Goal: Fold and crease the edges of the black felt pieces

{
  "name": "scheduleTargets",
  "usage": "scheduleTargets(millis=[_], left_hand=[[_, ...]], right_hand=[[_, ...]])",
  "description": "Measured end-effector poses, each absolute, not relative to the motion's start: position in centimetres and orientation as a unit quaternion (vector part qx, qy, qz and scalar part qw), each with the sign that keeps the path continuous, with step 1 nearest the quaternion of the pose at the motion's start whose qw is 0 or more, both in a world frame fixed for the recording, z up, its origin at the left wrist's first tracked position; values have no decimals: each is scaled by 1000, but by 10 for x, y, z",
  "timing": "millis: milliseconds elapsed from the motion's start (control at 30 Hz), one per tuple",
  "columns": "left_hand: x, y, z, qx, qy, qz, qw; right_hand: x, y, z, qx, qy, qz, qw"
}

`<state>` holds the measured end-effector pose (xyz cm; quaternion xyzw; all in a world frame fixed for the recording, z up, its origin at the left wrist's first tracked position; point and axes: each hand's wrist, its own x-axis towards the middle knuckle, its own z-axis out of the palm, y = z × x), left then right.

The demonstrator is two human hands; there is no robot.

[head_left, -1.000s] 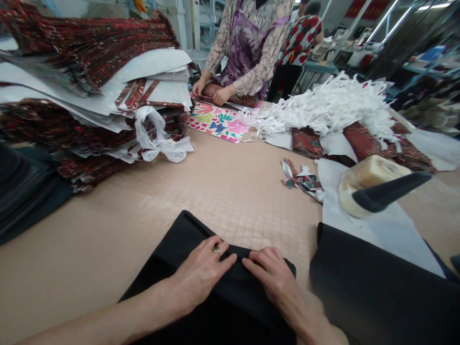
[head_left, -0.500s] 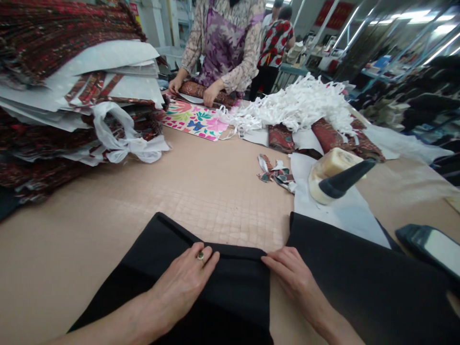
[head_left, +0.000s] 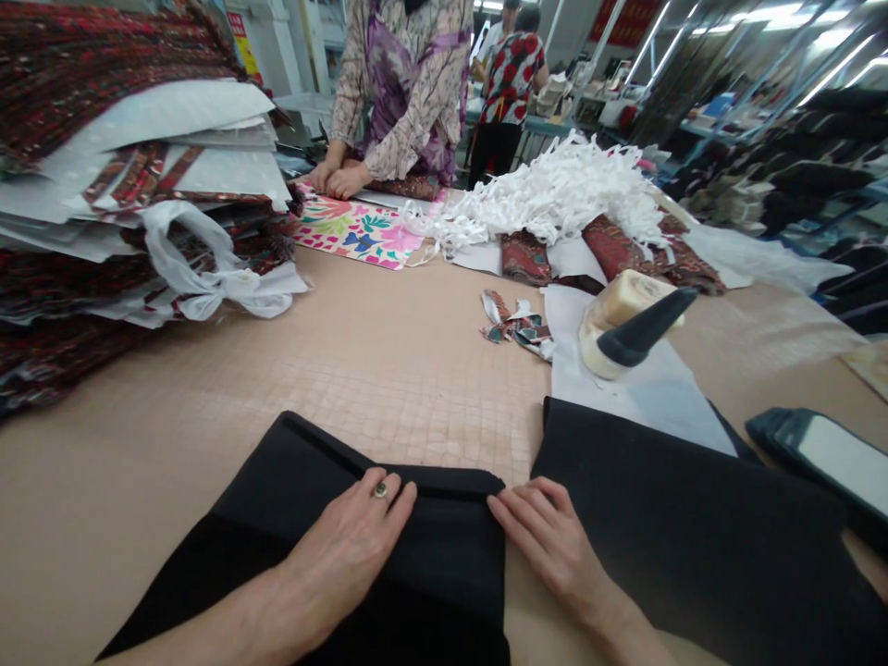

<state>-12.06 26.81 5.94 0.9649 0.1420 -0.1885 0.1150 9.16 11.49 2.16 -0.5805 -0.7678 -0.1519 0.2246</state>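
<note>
A folded piece of black fabric (head_left: 298,481) lies on the tan table (head_left: 388,342) right in front of me. My left hand (head_left: 347,546), a ring on one finger, rests flat on its top fold, fingers stretched out. My right hand (head_left: 548,536) lies flat beside the fabric's right corner, fingertips touching the edge, fingers extended. A second black fabric piece (head_left: 694,527) lies just right of my right hand.
A tall stack of red patterned fabric and white sheets (head_left: 125,185) fills the left. White shredded strips (head_left: 555,194), a tape roll with a black cone (head_left: 624,324), fabric scraps (head_left: 517,324) and a phone (head_left: 825,458) lie right. A person (head_left: 409,83) works at the far end over floral cloth (head_left: 353,231).
My right hand slid off the middle of the black fabric to its right corner. The view shifted right, bringing the phone into sight. The far person's hands moved together on the floral cloth.
</note>
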Motion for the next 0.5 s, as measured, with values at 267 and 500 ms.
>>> scheduleTargets(millis=[267,500], left_hand=[[-114,268,63,970,123,-187,96],[-105,258,57,979,98,-153,96]], right_hand=[[89,113,19,-592,-765,-147,209],[86,114,20,-605,-751,-141,222]])
